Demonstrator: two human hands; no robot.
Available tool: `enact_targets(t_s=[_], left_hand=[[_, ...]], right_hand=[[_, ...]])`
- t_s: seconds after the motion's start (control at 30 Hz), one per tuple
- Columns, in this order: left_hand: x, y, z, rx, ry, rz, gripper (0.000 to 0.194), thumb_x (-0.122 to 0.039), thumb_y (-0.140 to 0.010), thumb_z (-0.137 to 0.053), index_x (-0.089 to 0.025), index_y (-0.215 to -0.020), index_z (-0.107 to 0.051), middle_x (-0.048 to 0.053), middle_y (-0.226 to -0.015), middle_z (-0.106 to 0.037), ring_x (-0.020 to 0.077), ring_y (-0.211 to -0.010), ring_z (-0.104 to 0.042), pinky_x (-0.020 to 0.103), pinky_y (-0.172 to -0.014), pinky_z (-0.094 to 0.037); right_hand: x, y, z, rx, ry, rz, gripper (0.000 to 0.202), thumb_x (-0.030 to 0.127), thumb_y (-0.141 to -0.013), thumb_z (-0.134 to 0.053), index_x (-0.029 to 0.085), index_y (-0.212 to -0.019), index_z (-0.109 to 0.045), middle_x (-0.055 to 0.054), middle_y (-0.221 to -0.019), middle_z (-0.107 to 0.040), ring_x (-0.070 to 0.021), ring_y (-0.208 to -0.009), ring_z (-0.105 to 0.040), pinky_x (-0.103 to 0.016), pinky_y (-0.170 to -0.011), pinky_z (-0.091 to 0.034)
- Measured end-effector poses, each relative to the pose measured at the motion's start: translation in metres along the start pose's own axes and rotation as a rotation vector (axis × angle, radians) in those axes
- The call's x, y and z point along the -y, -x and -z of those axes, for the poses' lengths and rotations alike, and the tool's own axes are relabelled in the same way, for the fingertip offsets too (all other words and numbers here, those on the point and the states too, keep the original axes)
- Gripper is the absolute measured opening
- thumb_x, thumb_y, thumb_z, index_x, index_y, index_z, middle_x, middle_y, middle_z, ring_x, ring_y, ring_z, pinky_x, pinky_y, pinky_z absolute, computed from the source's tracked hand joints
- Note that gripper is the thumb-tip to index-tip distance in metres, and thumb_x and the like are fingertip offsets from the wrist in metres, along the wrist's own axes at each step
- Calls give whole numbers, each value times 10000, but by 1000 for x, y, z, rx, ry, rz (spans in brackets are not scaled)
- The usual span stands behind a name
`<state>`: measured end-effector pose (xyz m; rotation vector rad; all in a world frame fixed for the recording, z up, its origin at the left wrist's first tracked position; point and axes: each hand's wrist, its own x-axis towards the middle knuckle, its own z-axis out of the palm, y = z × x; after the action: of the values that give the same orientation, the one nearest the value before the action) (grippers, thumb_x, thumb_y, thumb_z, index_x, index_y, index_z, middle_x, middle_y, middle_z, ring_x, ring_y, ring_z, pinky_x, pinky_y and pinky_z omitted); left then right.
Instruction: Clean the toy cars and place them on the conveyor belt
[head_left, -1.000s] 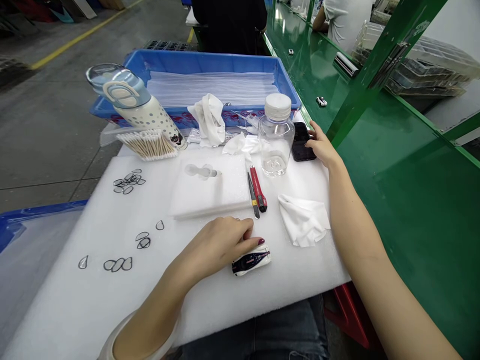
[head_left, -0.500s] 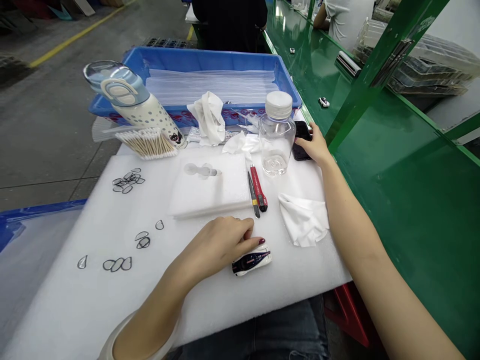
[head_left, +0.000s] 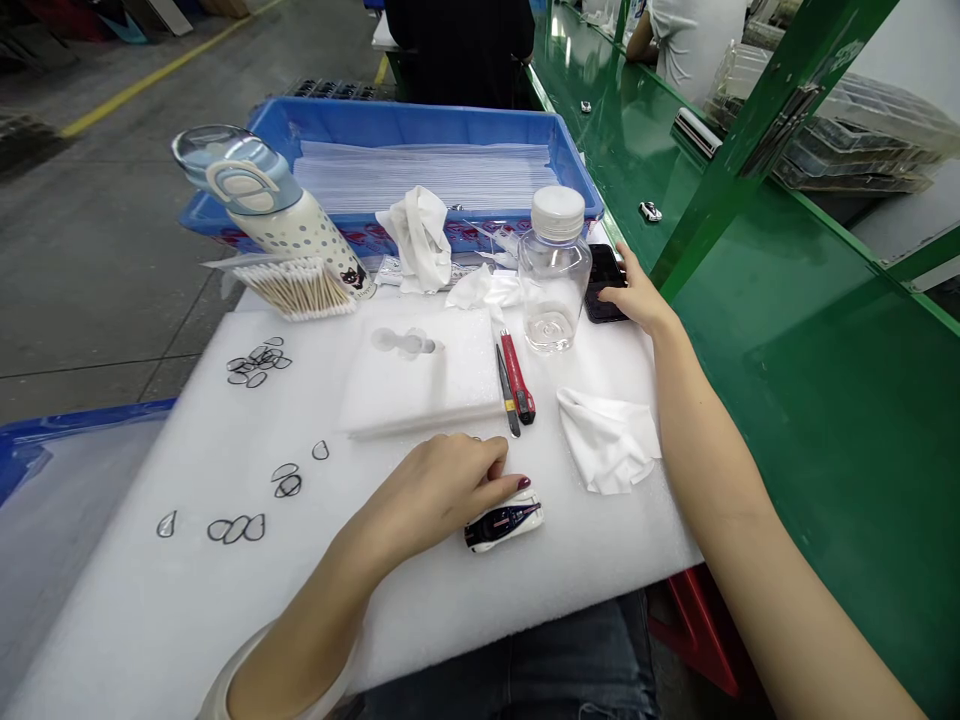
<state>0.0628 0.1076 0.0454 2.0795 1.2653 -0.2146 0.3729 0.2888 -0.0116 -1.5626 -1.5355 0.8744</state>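
My left hand (head_left: 457,485) rests on the white foam sheet (head_left: 420,620), its fingers curled and its thumb at the top edge of a white and dark toy car (head_left: 504,522). What the curled fingers hold, if anything, is hidden. At the back right my right hand (head_left: 640,298) lies at a black phone (head_left: 602,285), thumb over its screen and fingers along its right side. A red cutter (head_left: 517,378) and dark tweezers (head_left: 508,392) lie beyond the car. A white cloth (head_left: 609,440) is between the two arms.
Behind stand a clear bottle (head_left: 555,270), a dotted flask (head_left: 292,225), cotton swabs (head_left: 296,287) and a blue crate (head_left: 420,122). Dark-rimmed loops (head_left: 259,362) lie left of a foam block (head_left: 420,395). A green bench (head_left: 810,380) with a post (head_left: 750,150) runs along the right.
My right thumb has moved slightly and more of the phone's screen shows. My left hand and the toy car have stayed in place.
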Motion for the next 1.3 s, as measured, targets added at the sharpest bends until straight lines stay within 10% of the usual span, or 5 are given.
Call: enact_targets(t_s=[0.17,1.03,1.3], left_hand=[[0,0,0,-7,8,1,368,-492,-913,-466,-215,-671,-465,10,-678,-604,183,-620,-522,303,-562,-289],[-1,1,1,37,-37,30,388,-519,-922,-435,-214,-682,-427,-3,-654,-583,177,-614,-522,306,-566,-296],[-3,-2,0,30,-77,38,403,-534,-911,-435,-214,-668,-407,0,-633,-563,176,-598,-505,304,-562,-296]], right_hand=[[-5,-5,-3,-54,144,48,1047,341,-590,-722,232,-1531,-279,-117,-1512,-344,-396,-1385,-329,-577,-1154,-321],[-9,-8,7,2,-80,-43,1025,175,-657,-585,262,-1565,-116,-84,-1365,-500,-315,-1239,-500,-479,-1023,-492],[-18,-21,-11,-89,41,59,954,248,-673,-671,277,-1530,-251,-68,-1495,-382,-398,-1390,-306,-581,-1133,-349]])
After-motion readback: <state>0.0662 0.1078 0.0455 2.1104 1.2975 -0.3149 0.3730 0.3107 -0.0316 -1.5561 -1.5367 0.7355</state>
